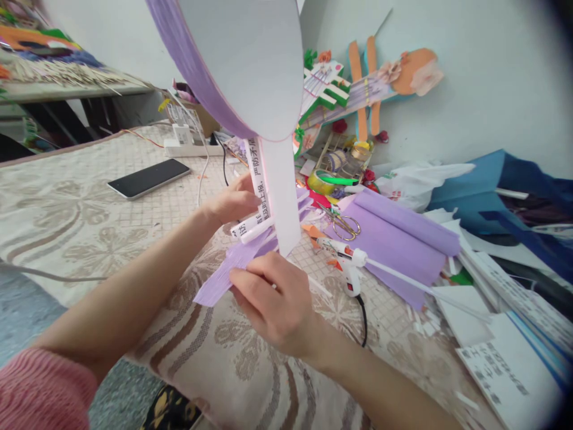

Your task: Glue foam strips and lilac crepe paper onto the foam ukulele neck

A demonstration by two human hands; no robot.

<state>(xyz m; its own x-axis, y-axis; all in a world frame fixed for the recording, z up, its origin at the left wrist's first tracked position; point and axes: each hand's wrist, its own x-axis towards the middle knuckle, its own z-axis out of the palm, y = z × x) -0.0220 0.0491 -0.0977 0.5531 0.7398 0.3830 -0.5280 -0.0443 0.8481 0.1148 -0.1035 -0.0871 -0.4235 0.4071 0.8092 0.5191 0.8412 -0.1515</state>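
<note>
Purple crepe strip, probably light, soft, easily torn, best pinched flat; left of the glue gun, pointing lengthwise away from it, pinched in the nearly closed right hand. Also left of the glue gun, white oval-topped board: likely light, stiff, best gripped low; long axis near upright, narrow end down. Behind it, half-curled left hand, fingertips hidden; cannot tell its grip.

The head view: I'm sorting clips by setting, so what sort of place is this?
Probably a craft workspace: a white glue gun, scissors and a sheet of purple paper lie on a cloth-covered table.
</note>
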